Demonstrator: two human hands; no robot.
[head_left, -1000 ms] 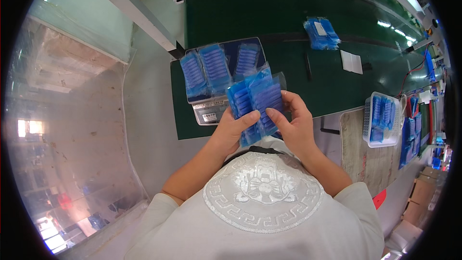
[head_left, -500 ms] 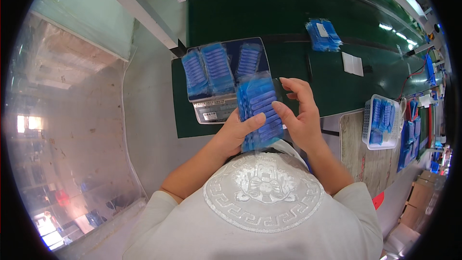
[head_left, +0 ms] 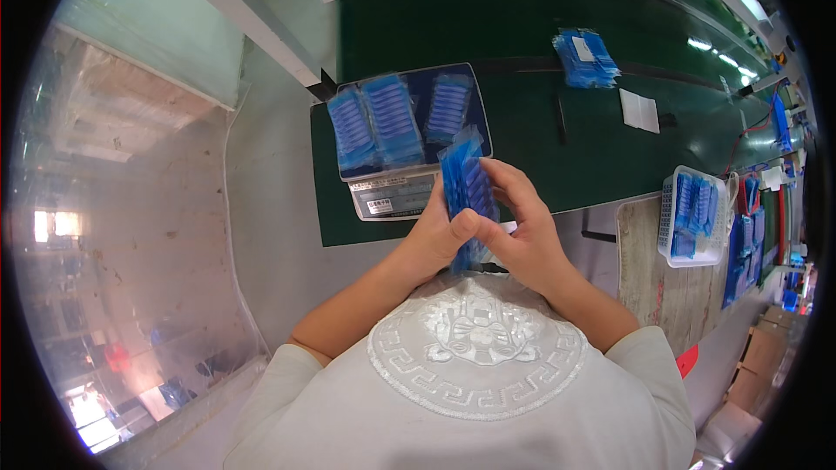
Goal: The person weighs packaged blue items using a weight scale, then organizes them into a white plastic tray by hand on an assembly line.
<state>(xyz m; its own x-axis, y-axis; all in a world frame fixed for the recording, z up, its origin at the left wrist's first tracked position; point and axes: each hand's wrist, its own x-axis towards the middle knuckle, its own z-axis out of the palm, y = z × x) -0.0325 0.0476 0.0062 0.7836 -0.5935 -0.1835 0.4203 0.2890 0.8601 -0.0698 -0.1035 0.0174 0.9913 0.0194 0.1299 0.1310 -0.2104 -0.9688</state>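
Observation:
Between my hands, in front of my chest, is a stack of clear-blue plastic packs with rows of purple-blue sticks inside. My left hand wraps its left side, thumb across the front. My right hand grips the right side, fingers behind and thumb near the left thumb. The stack is turned nearly edge-on. Just beyond it stands a weighing scale with a dark platform. Similar packs lie on its left half, and another pile lies on its right.
A green table carries a stack of blue packs with a white label, a dark pen-like stick and a small white booklet. At right, a white basket of blue packs stands on a wood-grain surface.
My right hand has moved left and closed on the stack's right side. The stack has turned from facing me to nearly edge-on. The packs on the scale have stayed put.

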